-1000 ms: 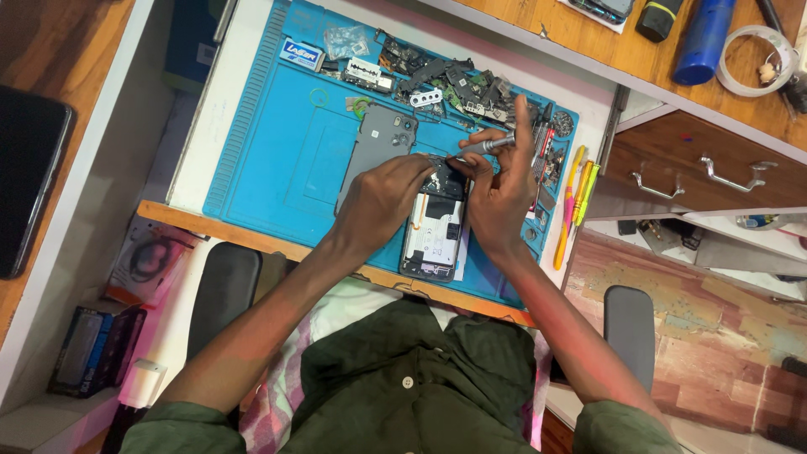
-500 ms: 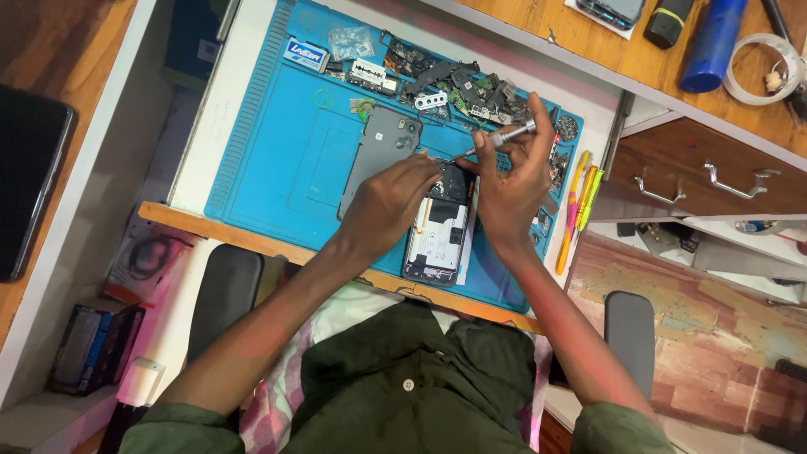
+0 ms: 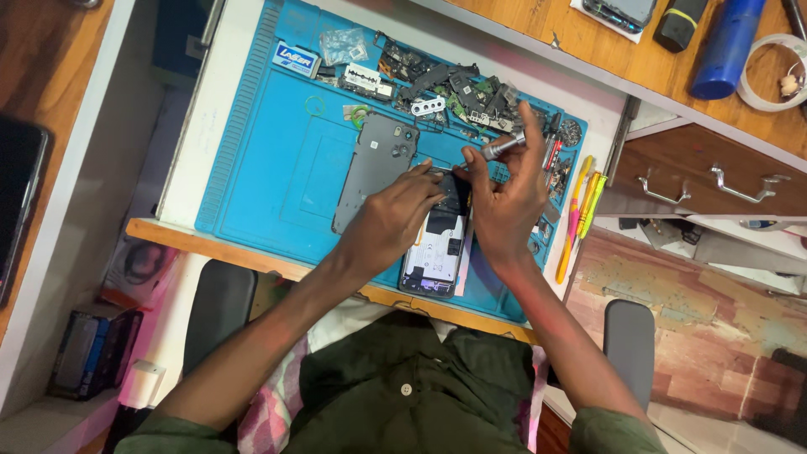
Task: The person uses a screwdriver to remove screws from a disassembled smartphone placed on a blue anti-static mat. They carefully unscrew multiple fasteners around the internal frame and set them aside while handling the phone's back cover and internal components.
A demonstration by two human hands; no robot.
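Opened phone (image 3: 437, 244) lies face down on blue work mat (image 3: 277, 168), near its front edge. Left hand (image 3: 391, 220) rests on the phone's upper end, grip pinched there; on what, cannot tell. Right hand (image 3: 504, 206) grips a small metal screwdriver (image 3: 502, 146), tip toward the phone. Grey back cover (image 3: 374, 172) lies just left. Loose parts (image 3: 454, 88) heaped along the mat's far edge.

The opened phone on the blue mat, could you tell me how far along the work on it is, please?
Done: the grey back cover lies off beside the opened phone, loose parts piled above. In hand: the left hand steadies the phone while the right hand works a screwdriver at its top. Left: the phone remains open.
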